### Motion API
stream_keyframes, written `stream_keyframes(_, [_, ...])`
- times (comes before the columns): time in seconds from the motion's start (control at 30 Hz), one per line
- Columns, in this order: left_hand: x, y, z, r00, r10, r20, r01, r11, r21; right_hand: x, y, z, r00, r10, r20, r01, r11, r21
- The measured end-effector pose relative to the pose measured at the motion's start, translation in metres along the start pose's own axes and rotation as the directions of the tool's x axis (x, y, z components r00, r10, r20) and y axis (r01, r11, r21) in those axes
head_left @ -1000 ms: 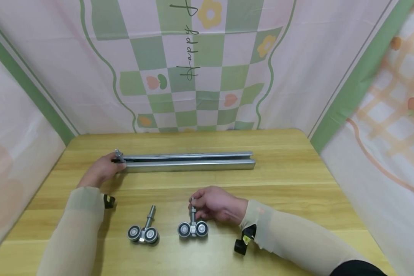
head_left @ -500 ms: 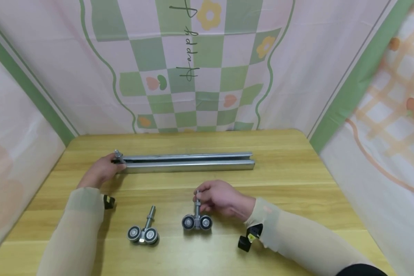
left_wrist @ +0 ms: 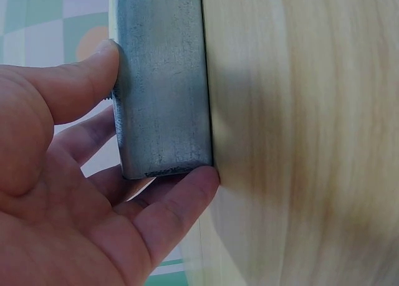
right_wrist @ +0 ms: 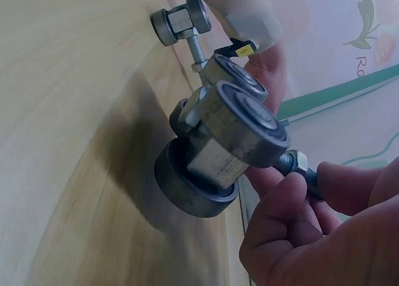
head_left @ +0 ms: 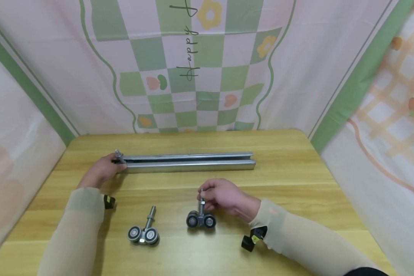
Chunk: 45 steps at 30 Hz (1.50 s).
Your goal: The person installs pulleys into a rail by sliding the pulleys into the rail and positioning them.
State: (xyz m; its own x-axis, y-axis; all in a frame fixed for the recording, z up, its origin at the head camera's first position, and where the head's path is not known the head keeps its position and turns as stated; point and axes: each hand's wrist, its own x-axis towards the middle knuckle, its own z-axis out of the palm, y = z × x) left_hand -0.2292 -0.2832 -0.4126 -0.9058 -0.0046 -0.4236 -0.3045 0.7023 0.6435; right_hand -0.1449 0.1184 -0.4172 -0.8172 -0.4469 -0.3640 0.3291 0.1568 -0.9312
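Note:
A galvanised C-shaped metal rail (head_left: 189, 165) lies across the back of the table, its slot facing up. My left hand (head_left: 103, 168) grips its left end; in the left wrist view the thumb lies on one edge and fingers curl round the end (left_wrist: 165, 111). A threaded bolt (head_left: 119, 154) with a nut stands up at that end. My right hand (head_left: 224, 195) pinches the threaded stem of a roller trolley (head_left: 201, 219), wheels hanging down, stem upright. In the right wrist view its wheels (right_wrist: 249, 121) are close over the wood. A second roller trolley (head_left: 143, 234) rests on the table to the left.
The wooden table (head_left: 286, 184) is bordered at the back by a printed curtain (head_left: 207, 76), with more curtain (head_left: 383, 126) along the right and left sides. Black wrist cameras (head_left: 253, 238) are strapped to both sleeves.
My right hand has moved a little to the right and away from me, carrying the roller trolley along. The left hand, the rail and the other trolley stay where they were.

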Motion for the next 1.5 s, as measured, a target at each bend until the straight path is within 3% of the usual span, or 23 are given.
stream_keyframes(0.5, [0.001,-0.002,-0.001,1.0,0.011,-0.002,-0.011,1.0,0.018,-0.004,-0.004,0.001,0.989,-0.127,-0.079,0.112,0.977,-0.18])
stream_keyframes(0.83, [0.0,-0.001,-0.001,1.0,0.003,-0.005,-0.003,1.0,0.025,-0.006,-0.005,0.0,0.977,-0.168,-0.129,0.131,0.959,-0.253])
stream_keyframes(1.07, [-0.002,0.0,-0.001,1.0,0.016,0.001,-0.016,1.0,0.019,-0.012,-0.007,-0.003,0.962,-0.234,-0.138,0.158,0.894,-0.419])
stream_keyframes(1.33, [0.0,0.0,0.001,1.0,0.026,-0.005,-0.026,1.0,0.011,-0.023,-0.003,-0.009,0.961,-0.274,-0.041,0.212,0.823,-0.528])
stream_keyframes(1.5, [0.002,-0.002,0.001,1.0,0.03,-0.008,-0.03,1.0,0.01,-0.023,0.0,-0.012,0.954,-0.299,0.001,0.237,0.755,-0.611])
